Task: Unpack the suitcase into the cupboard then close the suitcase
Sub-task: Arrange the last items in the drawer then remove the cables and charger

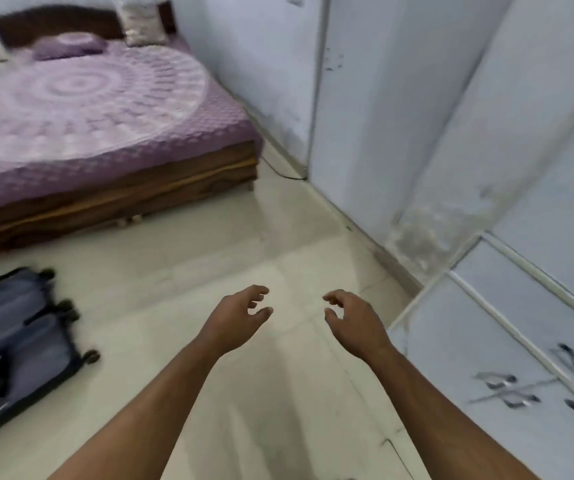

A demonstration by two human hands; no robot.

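A dark blue-grey wheeled suitcase point(19, 344) lies on the tiled floor at the lower left, partly cut off by the frame edge. The white cupboard point(507, 327) stands at the right, its doors with metal handles point(507, 389) looking closed. My left hand point(240, 317) and my right hand point(351, 320) are stretched out side by side over the bare floor between the two. Both hold nothing, fingers loosely curled. The picture is blurred.
A low wooden bed point(98, 126) with a purple patterned cover and pillows fills the upper left. White walls and a white door panel point(358, 98) rise behind. A dark cable point(285, 174) runs along the floor by the wall corner.
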